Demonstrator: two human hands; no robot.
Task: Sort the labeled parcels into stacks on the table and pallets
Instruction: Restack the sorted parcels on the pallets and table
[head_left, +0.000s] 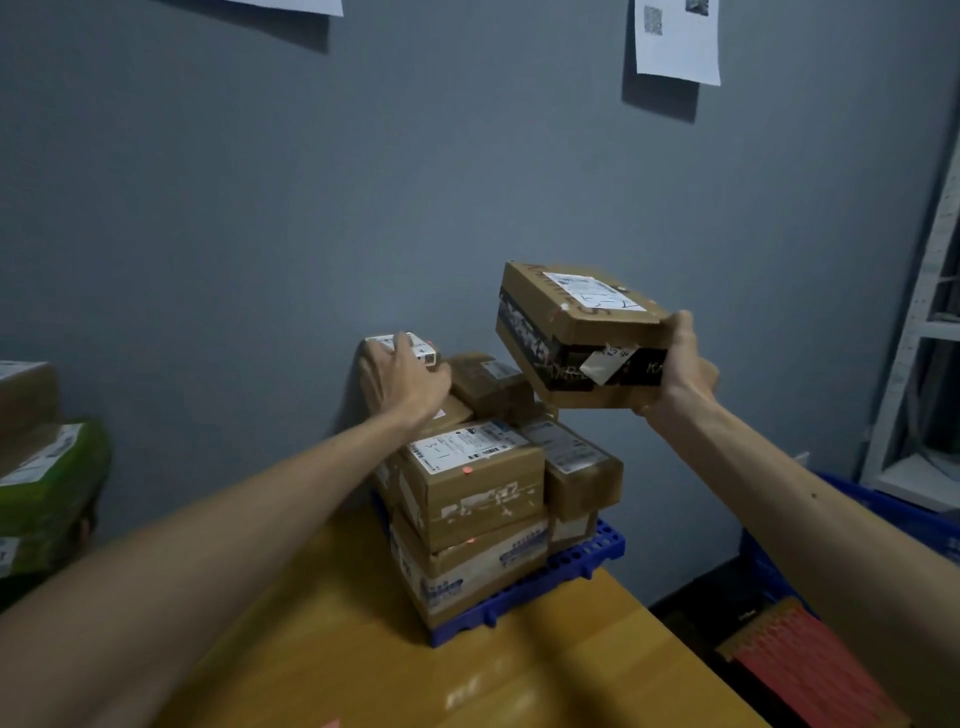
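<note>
This looks like a parcel-sorting room or small storeroom. Taped cardboard parcels (470, 483) with shipping labels are stacked on a blue plastic pallet (566, 569) on a wooden table (519, 670). Printed sheets (678, 39) hang on the plain grey wall (363, 182), with white metal shelving (919, 364) and a blue crate (852, 514) alongside.

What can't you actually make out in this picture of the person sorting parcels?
- Label text on the held parcel: head view, blurred and too small to read.
- The parcel under the left hand: the hand covers most of it.
- Back rows of the stack on the blue pallet: hidden by the front boxes.
- Green parcel: cut off by the left edge.
- Wall papers: cut off by the top edge, print too small.
</note>
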